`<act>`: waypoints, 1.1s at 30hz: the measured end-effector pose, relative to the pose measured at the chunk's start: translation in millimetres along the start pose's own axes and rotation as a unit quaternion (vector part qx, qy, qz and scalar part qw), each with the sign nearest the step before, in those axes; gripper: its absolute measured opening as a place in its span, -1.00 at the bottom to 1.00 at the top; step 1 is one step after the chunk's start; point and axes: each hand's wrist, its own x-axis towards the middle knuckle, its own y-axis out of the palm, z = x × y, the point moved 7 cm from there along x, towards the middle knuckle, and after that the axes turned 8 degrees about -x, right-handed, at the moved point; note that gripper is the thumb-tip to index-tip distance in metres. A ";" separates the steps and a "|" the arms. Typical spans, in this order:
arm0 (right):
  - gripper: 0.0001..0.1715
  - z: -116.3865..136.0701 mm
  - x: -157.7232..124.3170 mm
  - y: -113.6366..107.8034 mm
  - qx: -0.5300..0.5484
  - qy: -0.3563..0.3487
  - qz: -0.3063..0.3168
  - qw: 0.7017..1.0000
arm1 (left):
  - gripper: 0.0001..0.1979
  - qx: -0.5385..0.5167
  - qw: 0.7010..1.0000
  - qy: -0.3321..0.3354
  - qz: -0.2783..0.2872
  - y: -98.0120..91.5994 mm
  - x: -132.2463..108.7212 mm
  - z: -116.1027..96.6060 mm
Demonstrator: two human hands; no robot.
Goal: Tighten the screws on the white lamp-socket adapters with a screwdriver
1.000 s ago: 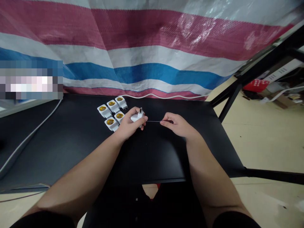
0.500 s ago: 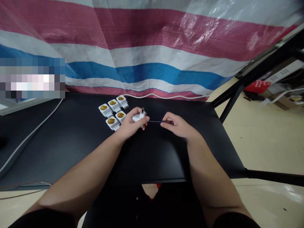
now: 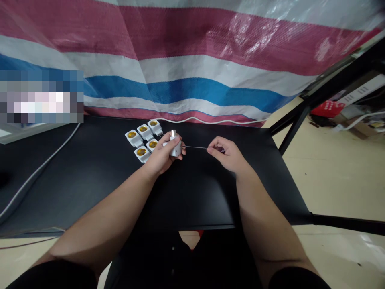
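My left hand (image 3: 162, 154) is closed around a white plug-in lamp socket (image 3: 175, 145), with its metal prongs pointing up. My right hand (image 3: 229, 154) pinches the dark handle of a thin screwdriver (image 3: 202, 147). The metal shaft runs left and its tip meets the side of the held socket. Both hands hover just above the black table (image 3: 90, 176). Several more white sockets with brass-coloured centres (image 3: 142, 138) lie in a cluster on the table, just left of my left hand.
A striped red, white and blue tarp (image 3: 192, 60) hangs behind the table. A white cable (image 3: 216, 121) runs along the table's back edge and a grey cable (image 3: 33, 176) crosses its left part. A black metal frame (image 3: 300, 112) and floor clutter stand at right.
My left hand turned the socket and raised it slightly, so the prongs now point up. My right hand shifted a little up and to the right with the screwdriver.
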 end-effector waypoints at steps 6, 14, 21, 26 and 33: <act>-0.64 8.4 -2.1 10.3 -0.006 -0.027 0.007 1.000 | -0.50 -0.007 1.000 -0.026 -0.002 -1.2 0.4 1.9; -0.65 7.8 -2.4 10.8 -0.020 -0.030 0.005 0.999 | -0.48 -0.007 1.000 -0.029 -0.003 -0.4 -0.2 3.1; -0.73 11.9 -3.0 8.1 -0.038 -0.065 -0.023 0.997 | -0.55 0.033 0.999 0.013 -0.019 -3.3 -0.5 -0.2; -0.69 11.0 -2.5 4.7 -0.034 -0.047 -0.030 0.998 | -0.57 0.071 0.997 0.032 -0.003 -2.7 -1.1 0.4; -0.57 13.5 -1.5 7.2 -0.083 -0.058 -0.028 0.994 | -0.59 0.105 0.993 0.046 0.002 -4.1 0.0 0.8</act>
